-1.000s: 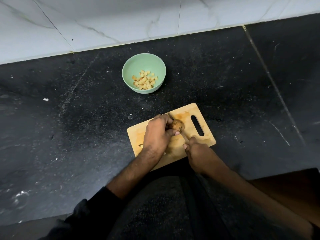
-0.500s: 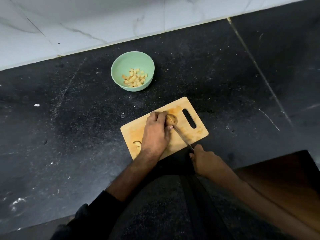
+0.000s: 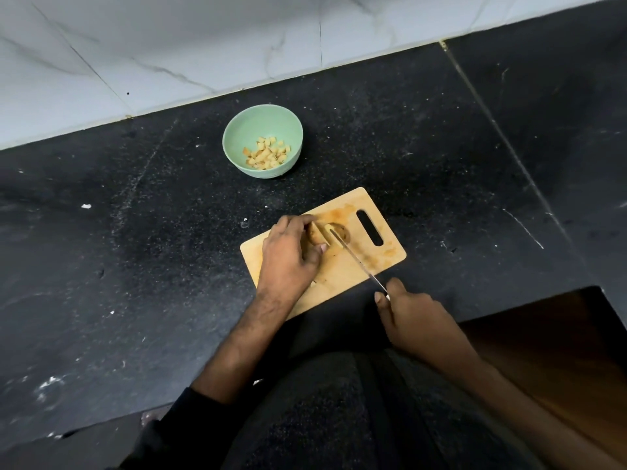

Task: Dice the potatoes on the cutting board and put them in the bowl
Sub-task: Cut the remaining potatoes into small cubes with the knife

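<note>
Brown skin and a pale yellow cut face: that is the potato (image 3: 319,236) under my left hand (image 3: 290,256). My fingers curl over the top of it and my thumb presses its near side, so I am holding it down on the wooden cutting board (image 3: 390,256). My right hand (image 3: 412,312) is wrapped around the handle of the knife (image 3: 356,257), near the board's front edge. The thin blade reaches up to the potato, and its tip sits at a slice (image 3: 334,234) that stands just beside the main piece.

I think the potato is hard and a bit heavy for its size. The cut side is probably wet and slippery. It is round, so it can roll. I would hold it on the dry skin, with the flat side down and my fingertips tucked back from the blade.

Farther away, the green bowl (image 3: 237,137) sits on the black stone counter (image 3: 135,266). It already holds small potato cubes (image 3: 268,154).
</note>
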`<state>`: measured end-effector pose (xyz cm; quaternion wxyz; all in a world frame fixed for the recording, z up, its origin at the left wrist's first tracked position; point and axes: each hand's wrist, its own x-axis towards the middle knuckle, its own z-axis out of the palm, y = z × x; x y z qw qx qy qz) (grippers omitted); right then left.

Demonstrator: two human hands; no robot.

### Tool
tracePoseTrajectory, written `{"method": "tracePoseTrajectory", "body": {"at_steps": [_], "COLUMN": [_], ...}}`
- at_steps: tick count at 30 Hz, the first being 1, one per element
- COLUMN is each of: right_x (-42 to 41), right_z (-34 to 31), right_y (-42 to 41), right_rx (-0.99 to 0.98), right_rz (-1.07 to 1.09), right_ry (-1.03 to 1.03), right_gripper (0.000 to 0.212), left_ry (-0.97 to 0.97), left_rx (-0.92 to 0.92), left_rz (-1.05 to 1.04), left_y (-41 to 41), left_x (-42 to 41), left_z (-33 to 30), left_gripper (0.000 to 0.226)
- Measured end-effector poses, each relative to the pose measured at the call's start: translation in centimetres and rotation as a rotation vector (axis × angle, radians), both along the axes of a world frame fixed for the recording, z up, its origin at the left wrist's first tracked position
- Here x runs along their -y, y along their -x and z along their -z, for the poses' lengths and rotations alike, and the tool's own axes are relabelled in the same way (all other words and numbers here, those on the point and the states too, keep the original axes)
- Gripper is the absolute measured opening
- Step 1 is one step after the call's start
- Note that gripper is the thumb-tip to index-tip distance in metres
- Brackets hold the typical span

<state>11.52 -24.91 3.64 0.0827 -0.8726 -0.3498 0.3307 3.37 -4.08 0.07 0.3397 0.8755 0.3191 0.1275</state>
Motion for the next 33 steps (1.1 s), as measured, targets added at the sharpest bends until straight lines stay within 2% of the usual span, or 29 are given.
{"method": "tracePoseTrajectory", "body": {"at_steps": [4, 11, 24, 29, 33], "right_x": [-1.3, -2.5, -2.8, -2.6, -2.7], "right_z": [1.0, 1.2, 1.2, 1.5, 1.6], "right_y": [-0.4, -1.6, -0.9, -0.8, -0.5], "right_rx": [0.006, 0.073, -0.011, -0.038, -0.018], "right_rz": [0.007, 0.041, 0.038, 0.061, 0.061], "right_ry": [0.061, 0.035, -0.061, -0.036, -0.057], "right_gripper": [0.027, 0.034, 0.033, 0.035, 0.032], "left_ry": [-0.01, -0.062, -0.145, 0.025, -0.009], "left_rx": [-0.007, -0.136, -0.175, -0.167, -0.117], "left_rz": [-0.04, 0.081, 0.126, 0.174, 0.091], "left_y": [0.6, -0.3, -1.5, -1.0, -0.8], "left_x": [0.3, 0.8, 0.5, -0.5, -0.1], "left_z": [-0.4, -0.3, 0.5, 0.9, 1.0], "left_gripper": [0.047, 0.048, 0.042, 0.057, 0.047]}}
